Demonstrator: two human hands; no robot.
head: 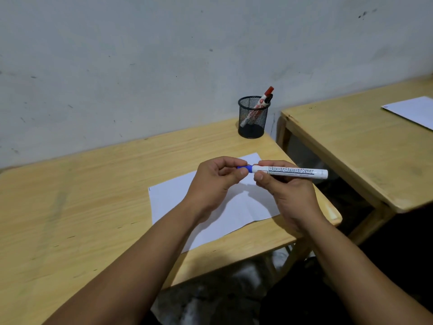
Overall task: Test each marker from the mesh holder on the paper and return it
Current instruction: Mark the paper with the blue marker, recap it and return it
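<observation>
Above the white paper point(210, 207) on the wooden table point(82, 207), a white marker point(290, 171) with blue print is held level between two hands. Its barrel is pinched by the right hand point(288, 193) — thumb below, fingers curled over the top. The blue cap point(243, 168) is gripped by the closed fingers of the left hand point(215, 181); whether the cap is fully on cannot be told. At the far edge of the table, near the grey wall point(164, 55), the black mesh holder point(252, 117) is seen upright — a red marker point(264, 97) and a black-capped one point(268, 99) are leaned inside it. Another sheet point(414, 111) is laid on a second table point(351, 148) to the right.
</observation>
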